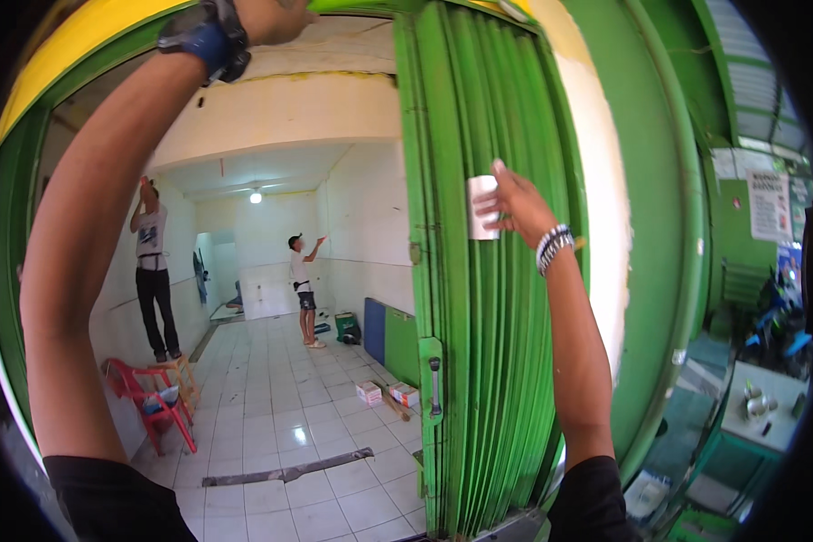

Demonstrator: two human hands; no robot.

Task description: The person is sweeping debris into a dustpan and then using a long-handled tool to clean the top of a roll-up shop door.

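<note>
Raised high, my left hand (275, 20) is by the green top rail of the doorway, a dark watch (210, 41) on its wrist. Its fingers look curled, but the upper picture edge cuts them off, so what they hold is hidden. My right hand (520, 206), with a beaded bracelet, grips a pale cylindrical can (483, 207) from its right side. The can is roughly upright in front of the green folding metal door (479, 334), gathered at the right of the doorway. The can's contents are not visible.
Inside the tiled room, one person (151, 262) stands raised by a wooden stool, near a red plastic chair (149, 406). Another person (303, 280) faces the right wall. Small boxes (369, 392) lie behind the door. Outside right stands a table (757, 411) with cups.
</note>
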